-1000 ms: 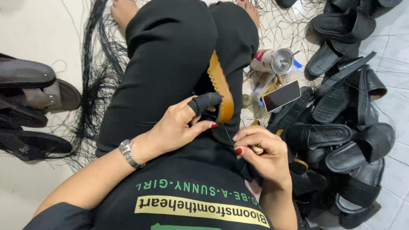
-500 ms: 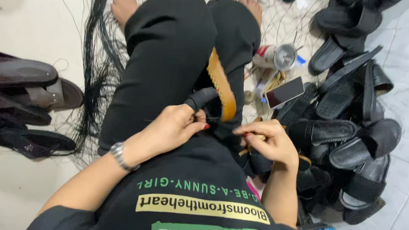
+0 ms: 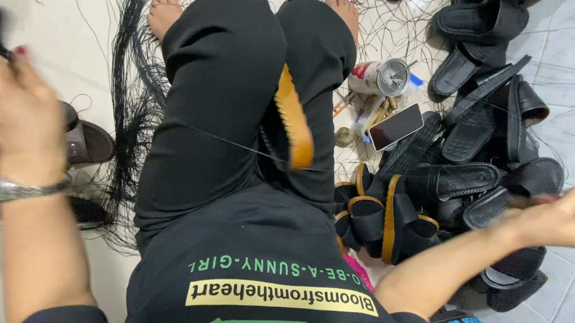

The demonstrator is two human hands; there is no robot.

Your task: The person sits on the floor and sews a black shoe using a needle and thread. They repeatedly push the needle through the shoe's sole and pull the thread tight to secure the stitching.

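Both arms flung wide apart. Left hand (image 3: 10, 100) is up at the far left, motion-blurred, fingers curled; it looks closed around something dark at the top, but I can't tell what through the blur. Silver wristwatch (image 3: 16, 189) sits on that wrist. Right hand (image 3: 564, 216) is out at the far right, above the pile of black sandals (image 3: 495, 140), fingertips pinched together on something small.

A thin black thread (image 3: 232, 144) runs taut across the lap, from the left side to the sandal sole (image 3: 294, 117). That sole stands on edge between the thighs, tan rim facing up, neither hand touching it.

Right of the legs on the tiled floor (image 3: 563, 48): a metal can (image 3: 379, 77), a smartphone (image 3: 396, 127) lying flat, and a few tan-edged soles (image 3: 379, 216) by the hip. Loose black thread bundle (image 3: 129, 112) lies left of the leg, with brown sandals (image 3: 87, 138) beyond it.
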